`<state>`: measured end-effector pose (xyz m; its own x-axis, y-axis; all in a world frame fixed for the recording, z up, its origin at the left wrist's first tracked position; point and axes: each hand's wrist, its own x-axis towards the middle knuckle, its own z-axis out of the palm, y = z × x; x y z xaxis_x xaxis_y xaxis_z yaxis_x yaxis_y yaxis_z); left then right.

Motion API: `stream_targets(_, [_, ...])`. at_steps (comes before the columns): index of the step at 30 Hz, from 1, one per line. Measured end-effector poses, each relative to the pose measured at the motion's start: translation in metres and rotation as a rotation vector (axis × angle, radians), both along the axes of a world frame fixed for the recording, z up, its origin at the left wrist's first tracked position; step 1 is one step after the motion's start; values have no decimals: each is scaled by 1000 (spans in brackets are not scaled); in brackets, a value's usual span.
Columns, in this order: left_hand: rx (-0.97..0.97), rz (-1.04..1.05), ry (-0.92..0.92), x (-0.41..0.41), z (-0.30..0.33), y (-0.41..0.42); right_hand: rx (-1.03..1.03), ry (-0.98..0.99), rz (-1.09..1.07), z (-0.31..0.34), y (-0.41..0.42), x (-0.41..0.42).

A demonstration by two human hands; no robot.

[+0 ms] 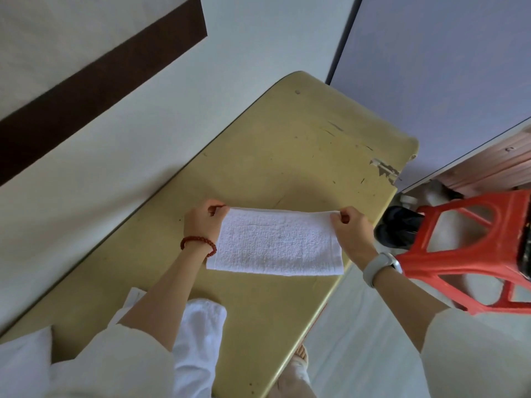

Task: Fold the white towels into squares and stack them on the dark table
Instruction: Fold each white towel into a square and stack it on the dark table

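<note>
A person stood over a yellowish table (287, 156) and held a white towel (275, 242) stretched out as a long strip between two hands. The left hand (202, 222) pinched the far left corner with curled fingers and thumb, and the right hand (352, 231) pinched the far right corner the same way; both grips were closed tight on the cloth. From those two pinches the towel ran toward the person and lay flat on the table, its near edge just short of the table's right rim. Holding both far corners taut probably kept the edge straight, so the next fold could bring one end squarely over the other. The strip looked already folded once lengthwise, so the square seemed one or two folds away. Below the left forearm, nearer the person than the grip, lay more white towels (201, 334) in a loose heap on the same table. No basket, box or other container was visible. A red plastic stool (471, 254) stood beyond the right wrist, off the table. No dark table could be seen.
</note>
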<state>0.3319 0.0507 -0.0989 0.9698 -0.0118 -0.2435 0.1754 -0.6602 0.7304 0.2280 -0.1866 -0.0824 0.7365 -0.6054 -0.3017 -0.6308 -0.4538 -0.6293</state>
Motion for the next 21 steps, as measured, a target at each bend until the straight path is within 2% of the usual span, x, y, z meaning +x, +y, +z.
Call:
stream_targets(10, [195, -85, -16, 11, -6, -7, -154, 7, 75, -11, 4, 1])
stream_targets(12, [200, -159, -143, 8, -6, -6, -303, -33, 121, -12, 7, -2])
stream_targets(16, [310, -487, -462, 2, -13, -10, -552, -144, 368, -18, 22, 5])
stream_targets(21, [347, -611, -578, -2, -21, -23, -773, -211, 490, -29, 42, 19])
